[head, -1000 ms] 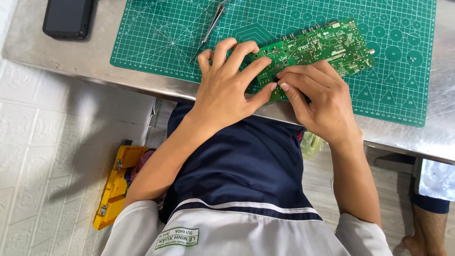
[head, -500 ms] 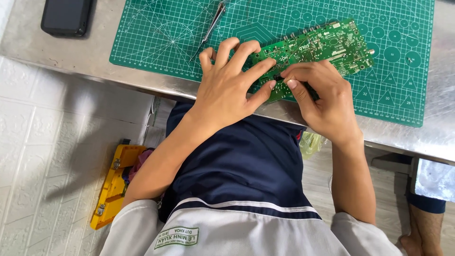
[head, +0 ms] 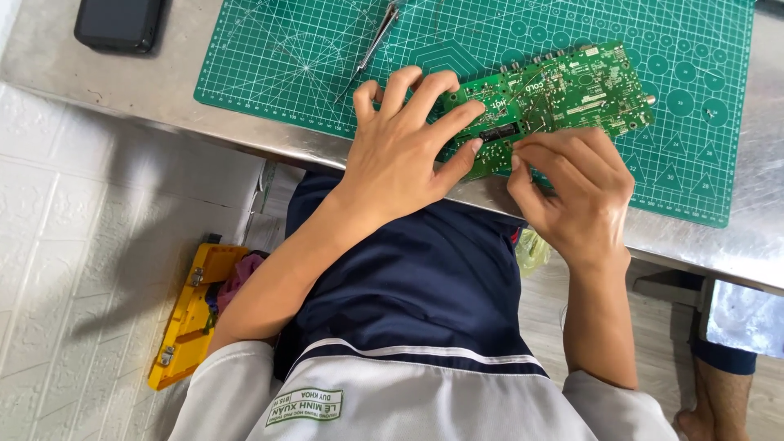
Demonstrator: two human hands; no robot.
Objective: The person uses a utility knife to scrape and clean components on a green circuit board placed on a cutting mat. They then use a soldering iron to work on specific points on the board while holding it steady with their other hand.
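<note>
On the cutting mat [head: 278, 57], both hands press the circuit board [head: 572, 94].

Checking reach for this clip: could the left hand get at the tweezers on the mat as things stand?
Probably yes: the left hand rests on the circuit board, and the tweezers lie just beyond its fingertips, with bare mat between.
</note>
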